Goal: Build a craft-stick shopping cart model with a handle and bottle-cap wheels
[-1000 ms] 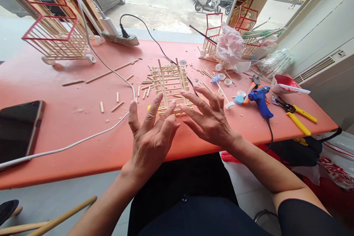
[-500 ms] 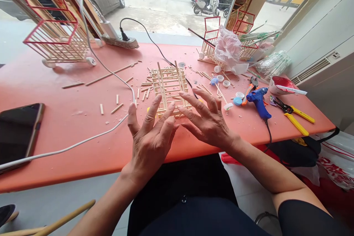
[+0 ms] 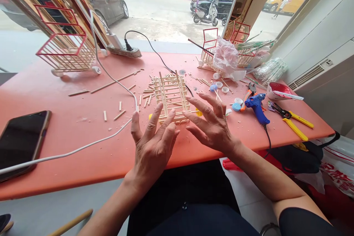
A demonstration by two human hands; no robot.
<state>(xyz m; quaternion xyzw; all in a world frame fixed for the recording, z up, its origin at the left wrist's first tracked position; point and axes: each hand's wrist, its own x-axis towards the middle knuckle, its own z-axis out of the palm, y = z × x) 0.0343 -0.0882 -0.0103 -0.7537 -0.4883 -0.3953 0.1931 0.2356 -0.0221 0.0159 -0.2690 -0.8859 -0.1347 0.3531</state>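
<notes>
A small frame of pale wooden sticks (image 3: 173, 90) lies on the orange-red tabletop, with two longer sticks running along it and crosspieces between. Over its near left corner is my left hand (image 3: 155, 143), back up, the outer fingers spread. Its index finger bends down beside the thumb, and their tips are partly hidden. My right hand (image 3: 212, 125) hovers by the near right corner with fingers apart, fingertips close to a thin stick at the frame's near end. Whether either hand touches the frame I cannot tell. A yellow piece (image 3: 198, 111) shows behind the right fingers.
A blue glue gun (image 3: 257, 107), yellow-handled pliers (image 3: 294, 118) and a red-lined cup (image 3: 280, 91) stand right. A phone (image 3: 23, 140) and white cable (image 3: 83, 150) lie left. Finished stick carts with red rims (image 3: 68, 49) stand at the back, among bottle caps (image 3: 236, 107) and cut sticks.
The whole view has tilted upward a little, so the table sits lower in it. My right hand has shifted slightly right, away from the left; the left hand keeps its pose.
</notes>
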